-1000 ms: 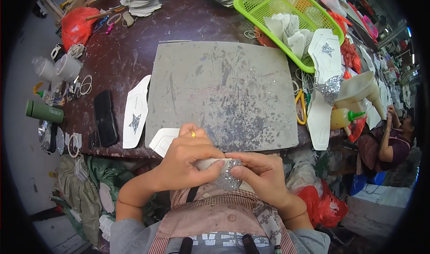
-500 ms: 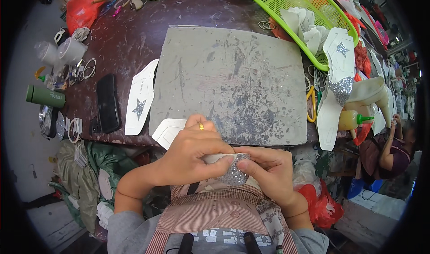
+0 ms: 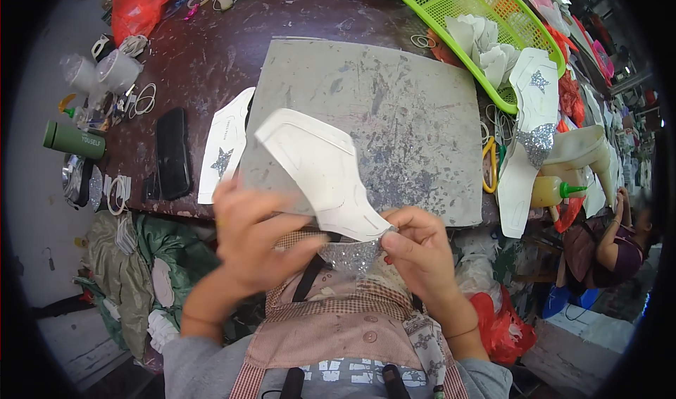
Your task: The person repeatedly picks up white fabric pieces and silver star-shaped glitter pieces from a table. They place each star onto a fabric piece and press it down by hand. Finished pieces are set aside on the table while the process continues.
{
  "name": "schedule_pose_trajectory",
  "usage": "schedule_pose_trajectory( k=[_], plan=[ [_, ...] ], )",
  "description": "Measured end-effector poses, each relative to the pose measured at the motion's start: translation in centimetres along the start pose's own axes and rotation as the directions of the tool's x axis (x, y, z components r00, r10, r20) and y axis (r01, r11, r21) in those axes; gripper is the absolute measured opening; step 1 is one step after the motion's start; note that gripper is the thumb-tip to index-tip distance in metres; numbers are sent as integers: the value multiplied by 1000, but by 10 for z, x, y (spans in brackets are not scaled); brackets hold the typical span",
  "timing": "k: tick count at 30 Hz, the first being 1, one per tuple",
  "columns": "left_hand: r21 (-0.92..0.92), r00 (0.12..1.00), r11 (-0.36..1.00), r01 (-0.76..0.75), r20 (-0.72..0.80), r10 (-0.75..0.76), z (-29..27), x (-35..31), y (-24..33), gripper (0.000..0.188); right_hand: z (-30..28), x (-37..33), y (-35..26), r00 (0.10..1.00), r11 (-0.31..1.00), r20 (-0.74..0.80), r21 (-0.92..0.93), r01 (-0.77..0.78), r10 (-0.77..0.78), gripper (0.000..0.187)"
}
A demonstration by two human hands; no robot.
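Observation:
My right hand point(image 3: 424, 252) pinches the right corner of a white shoe upper piece point(image 3: 313, 163) between thumb and fingers. Silver glitter material point(image 3: 355, 258) runs along the near edge of that piece, which reaches up over the grey work board point(image 3: 415, 131). Beside it, on the left, my left hand point(image 3: 257, 240) is blurred by motion, its fingers apart and nothing visible in them. A second white upper piece point(image 3: 227, 145) with a glitter star lies at the board's left edge, partly behind my left hand.
At the right lie more starred upper pieces point(image 3: 517, 188), yellow-handled scissors point(image 3: 489, 163), a glue bottle point(image 3: 553, 191) and a green basket point(image 3: 503, 100). A black phone point(image 3: 172, 152) and a green flask point(image 3: 74, 140) are at left. Another person point(image 3: 620, 240) sits far right.
My left hand has let go of the piece and moved left, fingers spreading. The white upper has swung out over the board, unfolded into view. My right hand still pinches its corner.

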State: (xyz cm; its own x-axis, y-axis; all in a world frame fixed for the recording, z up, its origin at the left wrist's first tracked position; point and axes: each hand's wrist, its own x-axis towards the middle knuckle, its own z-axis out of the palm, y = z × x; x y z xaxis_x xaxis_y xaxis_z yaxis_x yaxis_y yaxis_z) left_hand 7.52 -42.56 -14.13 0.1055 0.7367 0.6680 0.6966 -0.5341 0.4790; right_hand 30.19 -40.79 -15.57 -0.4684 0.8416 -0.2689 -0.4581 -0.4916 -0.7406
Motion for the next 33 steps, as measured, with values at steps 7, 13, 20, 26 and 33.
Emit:
schedule_pose_trajectory(
  k=[7, 13, 20, 26, 33],
  plan=[
    [-548, 624, 343, 763, 487, -611, 28, -78, 35, 26, -20, -35, 52, 991, 979, -127, -193, -69, 44, 21],
    [-407, 406, 158, 900, 644, -648, 20, -79, 34, 11, -18, -21, 39, 971, 914, -123, -330, -235, 206, 13],
    [-459, 521, 288, 841, 539, -662, 18, -81, 31, 14, -27, -14, 44, 985, 789, 25, -601, -124, 173, 16],
    [-445, 515, 301, 844, 511, -689, 24, -84, 31, 14, -34, -17, 53, 967, 884, 121, -444, -149, 224, 21],
    [-384, 509, 347, 856, 509, -694, 27, -84, 35, 17, -11, -3, 49, 956, 895, 2, -353, -274, 294, 28]
  ],
)
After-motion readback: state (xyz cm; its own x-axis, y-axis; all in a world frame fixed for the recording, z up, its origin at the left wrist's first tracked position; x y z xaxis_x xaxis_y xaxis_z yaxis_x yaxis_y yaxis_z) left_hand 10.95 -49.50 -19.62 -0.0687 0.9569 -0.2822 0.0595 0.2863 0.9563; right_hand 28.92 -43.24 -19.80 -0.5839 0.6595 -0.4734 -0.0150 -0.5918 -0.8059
